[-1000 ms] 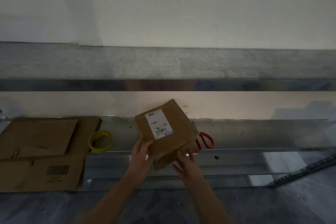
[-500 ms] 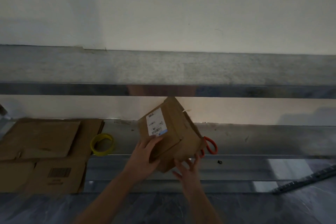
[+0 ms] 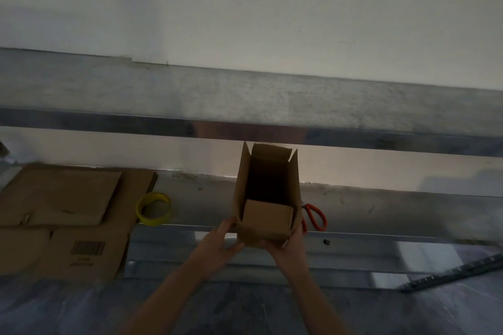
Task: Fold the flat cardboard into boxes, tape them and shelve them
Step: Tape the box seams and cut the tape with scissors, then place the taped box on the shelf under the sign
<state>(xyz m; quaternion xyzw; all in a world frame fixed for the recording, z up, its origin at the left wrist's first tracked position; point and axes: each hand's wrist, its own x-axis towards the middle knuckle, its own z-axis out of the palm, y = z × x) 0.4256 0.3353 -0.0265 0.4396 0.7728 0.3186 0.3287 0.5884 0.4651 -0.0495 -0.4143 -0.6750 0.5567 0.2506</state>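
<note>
Two metal shelves [image 3: 245, 100] stand behind the box [image 3: 268, 223], which is held before the lower one. Flat cardboard [image 3: 62, 198] lies well left of the box. One second ago its labelled side faced up; now the open mouth does, so the top flaps need folding. The left hand [image 3: 217, 245] and right hand [image 3: 288, 250] hold its base, fingers curled on it. The tape roll [image 3: 153, 208] lies to the left of the box, the scissors [image 3: 315, 216] just to its right.
</note>
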